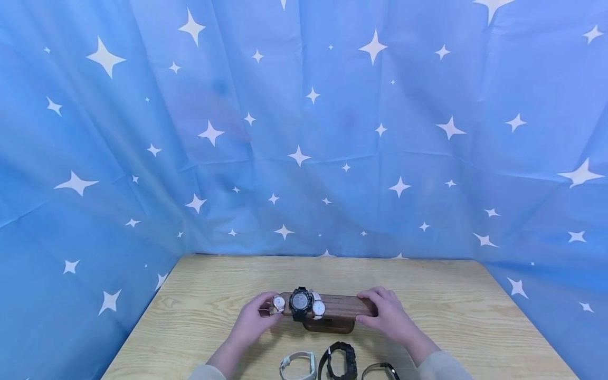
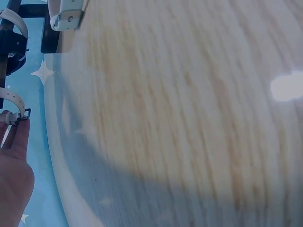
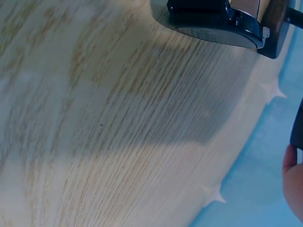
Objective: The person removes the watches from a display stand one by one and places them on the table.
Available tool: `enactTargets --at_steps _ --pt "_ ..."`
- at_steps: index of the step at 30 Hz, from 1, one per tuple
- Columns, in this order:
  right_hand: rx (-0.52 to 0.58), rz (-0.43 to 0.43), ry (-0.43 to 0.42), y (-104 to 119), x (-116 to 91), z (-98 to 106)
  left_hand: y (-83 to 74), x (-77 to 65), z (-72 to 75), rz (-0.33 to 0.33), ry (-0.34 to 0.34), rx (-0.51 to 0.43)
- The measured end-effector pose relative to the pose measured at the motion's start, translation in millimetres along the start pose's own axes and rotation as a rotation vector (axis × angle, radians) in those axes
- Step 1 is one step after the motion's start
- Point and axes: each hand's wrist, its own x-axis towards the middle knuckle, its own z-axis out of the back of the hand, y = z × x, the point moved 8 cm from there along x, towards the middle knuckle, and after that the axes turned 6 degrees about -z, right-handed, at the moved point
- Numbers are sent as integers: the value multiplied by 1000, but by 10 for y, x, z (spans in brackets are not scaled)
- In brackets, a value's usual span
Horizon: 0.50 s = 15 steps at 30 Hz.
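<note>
A dark brown wooden watch stand (image 1: 344,306) stands on the table, its horizontal bar above a rounded base. My left hand (image 1: 252,319) grips the bar's left end, beside a small light-strapped watch (image 1: 278,303). At the bar's right end, my right hand (image 1: 390,315) pinches it between thumb and fingers. A chunky black watch (image 1: 300,301) and a white-strapped watch (image 1: 319,307) sit side by side on the bar's left half. In the left wrist view, fingertips of the left hand (image 2: 16,175) touch the bar near a pale strap buckle (image 2: 23,114).
Closer to me on the wooden table (image 1: 199,316) lie a pale-strapped watch (image 1: 312,364), a black watch (image 1: 350,361) and a thin dark watch (image 1: 391,371), the last cut off by the frame. A blue star-patterned curtain (image 1: 332,132) encloses the table's back and sides.
</note>
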Motion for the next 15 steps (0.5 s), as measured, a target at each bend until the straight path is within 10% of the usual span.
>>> enactTargets --at_steps 15 --pt "2 -4 2 -8 0 6 32 -98 78 -6 6 -64"
